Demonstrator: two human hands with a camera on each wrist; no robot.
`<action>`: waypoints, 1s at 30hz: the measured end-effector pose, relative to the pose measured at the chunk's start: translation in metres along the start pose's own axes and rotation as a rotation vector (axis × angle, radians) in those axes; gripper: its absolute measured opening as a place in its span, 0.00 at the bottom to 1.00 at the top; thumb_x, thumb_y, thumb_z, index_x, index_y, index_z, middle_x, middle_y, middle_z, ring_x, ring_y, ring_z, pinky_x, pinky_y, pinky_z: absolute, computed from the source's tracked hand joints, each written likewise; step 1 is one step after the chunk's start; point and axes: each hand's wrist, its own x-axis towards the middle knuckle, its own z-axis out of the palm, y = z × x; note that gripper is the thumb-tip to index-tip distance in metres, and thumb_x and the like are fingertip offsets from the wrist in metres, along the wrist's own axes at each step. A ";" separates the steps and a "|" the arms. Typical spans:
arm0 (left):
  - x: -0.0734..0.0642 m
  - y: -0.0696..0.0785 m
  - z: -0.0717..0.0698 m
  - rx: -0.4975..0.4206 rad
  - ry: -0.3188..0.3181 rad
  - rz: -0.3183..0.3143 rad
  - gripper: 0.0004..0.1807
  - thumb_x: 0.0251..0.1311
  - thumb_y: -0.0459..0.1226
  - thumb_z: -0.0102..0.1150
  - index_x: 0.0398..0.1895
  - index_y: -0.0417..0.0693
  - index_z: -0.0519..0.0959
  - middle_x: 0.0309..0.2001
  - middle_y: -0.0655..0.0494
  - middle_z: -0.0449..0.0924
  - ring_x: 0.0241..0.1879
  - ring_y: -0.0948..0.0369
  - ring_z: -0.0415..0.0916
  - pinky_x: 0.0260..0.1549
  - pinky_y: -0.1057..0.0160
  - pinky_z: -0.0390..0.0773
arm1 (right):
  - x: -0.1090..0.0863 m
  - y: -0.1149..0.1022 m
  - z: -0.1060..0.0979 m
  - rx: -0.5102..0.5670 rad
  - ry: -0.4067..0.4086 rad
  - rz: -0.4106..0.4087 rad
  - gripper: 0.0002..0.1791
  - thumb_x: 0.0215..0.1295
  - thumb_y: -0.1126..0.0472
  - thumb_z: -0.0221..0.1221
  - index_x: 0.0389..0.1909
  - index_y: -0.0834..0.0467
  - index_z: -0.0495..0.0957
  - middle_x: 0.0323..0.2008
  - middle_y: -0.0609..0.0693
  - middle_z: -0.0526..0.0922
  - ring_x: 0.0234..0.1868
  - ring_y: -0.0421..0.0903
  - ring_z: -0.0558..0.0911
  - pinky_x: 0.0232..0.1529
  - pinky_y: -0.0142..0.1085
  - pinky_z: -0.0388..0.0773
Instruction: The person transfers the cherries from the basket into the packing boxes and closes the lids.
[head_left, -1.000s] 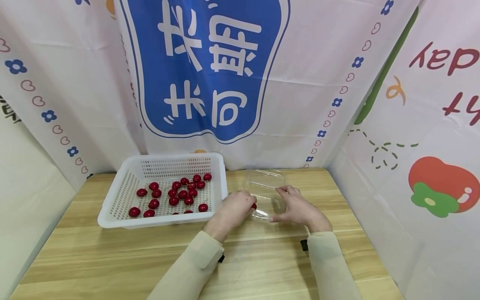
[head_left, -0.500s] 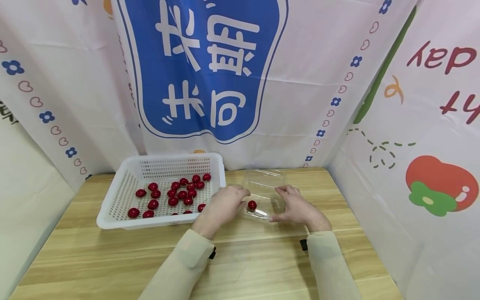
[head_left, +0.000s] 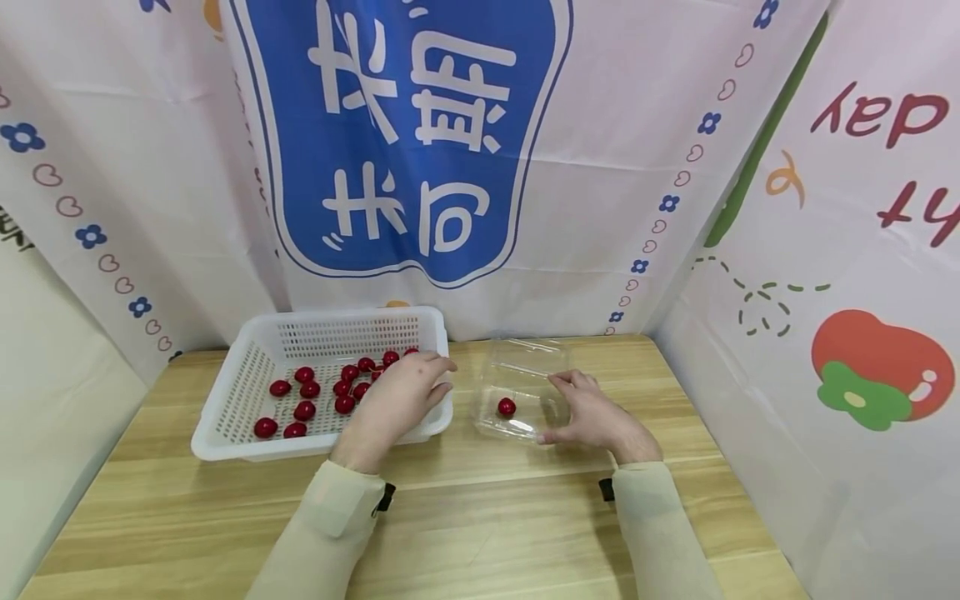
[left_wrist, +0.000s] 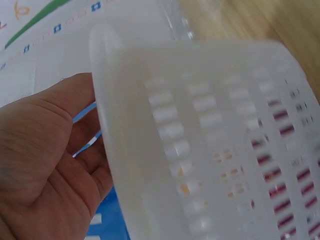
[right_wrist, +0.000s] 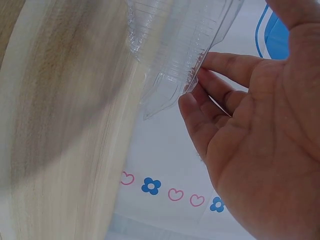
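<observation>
My left hand (head_left: 401, 396) hovers over the right side of the white plastic basket (head_left: 232, 452), its fingers relaxed and holding nothing. Red cherries (head_left: 303, 410) lie scattered in the basket, some hidden under that hand. In the left wrist view the basket's slotted wall (left_wrist: 135, 150) covers the fingertips. My right hand (head_left: 596, 421) grips the right side of a clear plastic clamshell box (head_left: 525, 428), thumb at the front and fingers at the back. Inside the box sits a single cherry (head_left: 506, 407). The right wrist view shows fingertips on the box's edge (right_wrist: 192, 77).
The wooden table (head_left: 480, 533) runs back to a printed white curtain (head_left: 600, 167). The box's raised clear lid (head_left: 532, 354) stands behind its base, near that curtain. A second printed cloth (head_left: 787, 442) borders the right edge.
My left hand has let go of the cherry in the clear box and moved left over the basket. The right hand has stayed at the box.
</observation>
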 end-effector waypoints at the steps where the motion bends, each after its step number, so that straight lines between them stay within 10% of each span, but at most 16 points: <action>1: -0.002 -0.003 -0.002 0.001 0.000 -0.011 0.15 0.81 0.35 0.73 0.65 0.41 0.90 0.60 0.44 0.95 0.62 0.45 0.93 0.70 0.42 0.92 | 0.000 0.000 0.000 0.001 0.000 0.001 0.69 0.61 0.38 0.88 0.93 0.62 0.62 0.89 0.66 0.65 0.89 0.68 0.65 0.90 0.68 0.72; 30: -0.016 -0.049 0.002 0.076 -0.227 -0.066 0.10 0.78 0.36 0.76 0.57 0.46 0.93 0.53 0.50 0.97 0.51 0.53 0.93 0.60 0.46 0.95 | 0.000 0.000 0.000 -0.014 0.001 -0.007 0.69 0.61 0.38 0.88 0.93 0.63 0.61 0.90 0.67 0.65 0.90 0.69 0.65 0.89 0.69 0.72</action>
